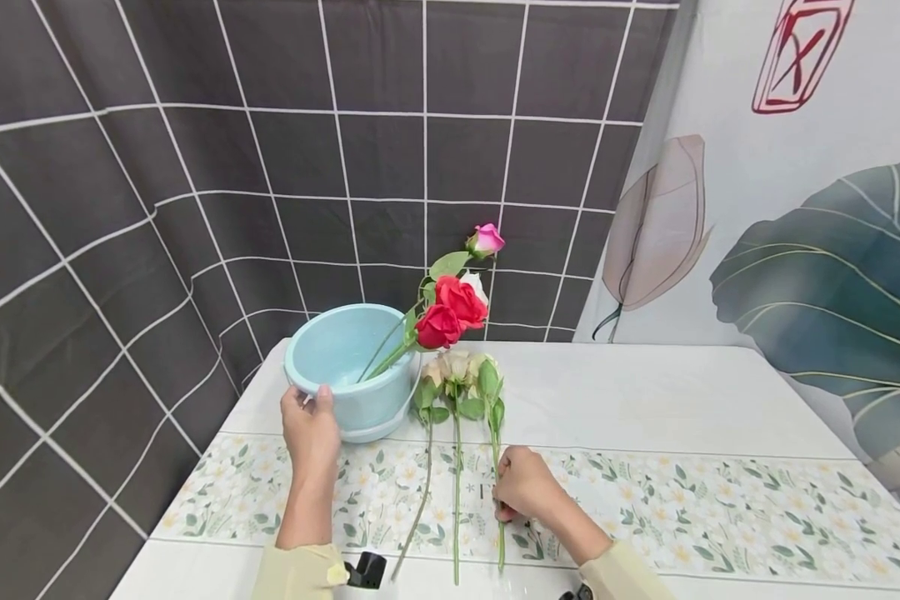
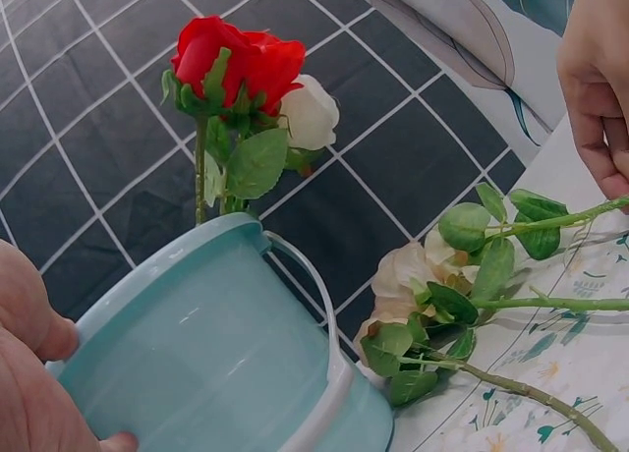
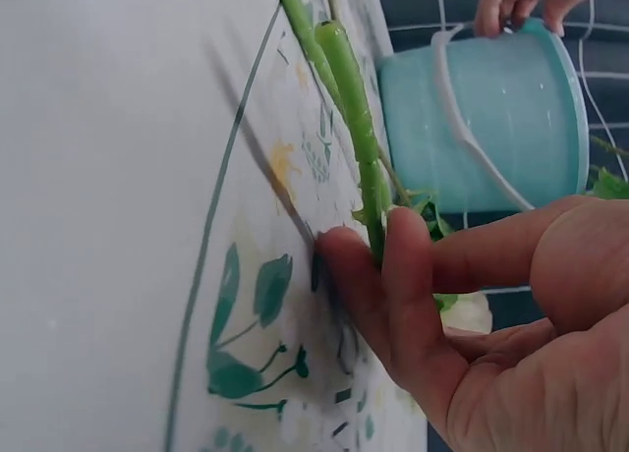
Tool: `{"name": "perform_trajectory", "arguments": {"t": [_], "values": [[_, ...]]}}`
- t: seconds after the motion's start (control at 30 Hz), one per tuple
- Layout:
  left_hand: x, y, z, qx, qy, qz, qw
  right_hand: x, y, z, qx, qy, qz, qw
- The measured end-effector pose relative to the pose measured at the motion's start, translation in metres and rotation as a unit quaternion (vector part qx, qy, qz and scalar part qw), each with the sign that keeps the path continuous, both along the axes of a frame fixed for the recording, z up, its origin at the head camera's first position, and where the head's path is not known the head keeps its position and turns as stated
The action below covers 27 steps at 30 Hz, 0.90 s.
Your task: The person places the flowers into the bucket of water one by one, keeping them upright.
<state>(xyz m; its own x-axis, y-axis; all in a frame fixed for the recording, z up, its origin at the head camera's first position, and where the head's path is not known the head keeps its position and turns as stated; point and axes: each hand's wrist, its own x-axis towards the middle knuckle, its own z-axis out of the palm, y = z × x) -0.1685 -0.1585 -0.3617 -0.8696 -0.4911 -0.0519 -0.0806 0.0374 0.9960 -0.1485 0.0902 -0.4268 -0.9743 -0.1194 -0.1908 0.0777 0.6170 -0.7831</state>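
A light blue bucket [image 1: 375, 408] stands at the table's left, its white handle [image 2: 324, 393] hanging down the side. My left hand [image 1: 312, 429] grips its near-left rim, thumb over the edge. Red roses [image 1: 450, 310], a white rose [image 2: 311, 113] and a pink rose [image 1: 486, 239] lean out of the bucket to the right. Beside it, several pale cream roses [image 1: 453, 367] lie with their heads away from me and stems toward me. My right hand [image 1: 528, 483] pinches the rightmost green stem [image 3: 354, 98] between thumb and fingers, low on its length, close over the table.
The white table [image 1: 615, 392] carries a floral printed band [image 1: 705, 500] across its front. Behind it hangs a dark cloth with a white grid [image 1: 375, 158]. A pale curtain with large printed leaves [image 1: 832, 275] hangs at the right.
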Motion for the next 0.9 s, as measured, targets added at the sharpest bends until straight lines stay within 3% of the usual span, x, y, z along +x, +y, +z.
{"name": "perform_trajectory", "arguments": {"t": [0.2,0.5,0.63,0.9], "values": [[0.0,0.0,0.0,-0.001,0.002,-0.003,1.0,-0.003,0.005,-0.006,-0.106,-0.04,-0.009,0.993],[0.0,0.0,0.001,-0.006,-0.008,0.0,1.0,-0.003,0.014,-0.008,-0.196,-0.07,0.006,0.978],[-0.001,0.0,0.001,-0.003,-0.009,0.001,1.0,-0.003,0.016,-0.009,-0.228,-0.078,0.008,0.97],[-0.002,0.0,0.001,-0.004,-0.005,0.0,1.0,-0.003,0.019,-0.011,-0.247,-0.085,0.002,0.965]]}}
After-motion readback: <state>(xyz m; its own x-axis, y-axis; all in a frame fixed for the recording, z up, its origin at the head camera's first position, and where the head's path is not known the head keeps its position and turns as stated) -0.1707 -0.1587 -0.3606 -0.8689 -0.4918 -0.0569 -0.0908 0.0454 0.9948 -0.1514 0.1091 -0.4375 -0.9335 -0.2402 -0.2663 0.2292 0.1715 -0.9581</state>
